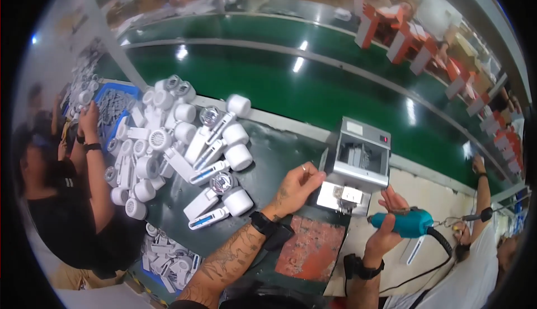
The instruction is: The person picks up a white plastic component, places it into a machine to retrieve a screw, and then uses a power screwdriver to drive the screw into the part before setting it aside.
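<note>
My right hand holds a teal electric screwdriver lying sideways across the palm. Its tip points left, and its fingers partly stretch out beyond the tool. A black cable runs from its rear end. My left hand is at the left side of a grey screw feeder, its thumb and index finger pressed together at the feeder's edge. Whatever the fingertips may hold is too small to make out. The feeder has a clear window and a bright metal front plate between my two hands.
White handheld fans lie piled on the dark table at left. A reddish worn mat is before me. Blue bins hold grey parts. Beyond runs a green conveyor. Co-workers sit left and right; orange-and-white boxes line the far side.
</note>
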A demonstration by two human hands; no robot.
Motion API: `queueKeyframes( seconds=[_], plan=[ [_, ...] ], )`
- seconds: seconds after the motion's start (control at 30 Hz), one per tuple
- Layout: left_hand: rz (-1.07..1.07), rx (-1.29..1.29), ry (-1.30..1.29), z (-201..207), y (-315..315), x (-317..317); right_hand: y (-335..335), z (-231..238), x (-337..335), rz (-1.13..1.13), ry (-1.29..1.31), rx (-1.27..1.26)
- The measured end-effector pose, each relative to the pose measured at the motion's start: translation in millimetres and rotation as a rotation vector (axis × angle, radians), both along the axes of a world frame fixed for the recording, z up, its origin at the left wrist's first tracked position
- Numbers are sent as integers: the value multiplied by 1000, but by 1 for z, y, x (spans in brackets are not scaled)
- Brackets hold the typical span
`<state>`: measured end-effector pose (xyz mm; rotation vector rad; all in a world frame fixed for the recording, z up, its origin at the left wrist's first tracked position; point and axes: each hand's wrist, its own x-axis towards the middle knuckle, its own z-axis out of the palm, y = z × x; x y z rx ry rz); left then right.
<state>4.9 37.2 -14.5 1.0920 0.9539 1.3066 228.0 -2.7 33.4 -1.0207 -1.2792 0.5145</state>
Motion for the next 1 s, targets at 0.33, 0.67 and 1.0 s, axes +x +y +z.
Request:
queueKeyframes(
  seconds=[0.33,0.67,1.0],
  plan=[
    [-8,10,63,4,-4,4,-7,-1,8,-16,22,-16],
    [-21,-11,50,14,-12,-8,-14,14,-4,42,12,-64],
    [18,38,31,5,-12,-4,-16,13,0,35,-22,17]
  ],
)
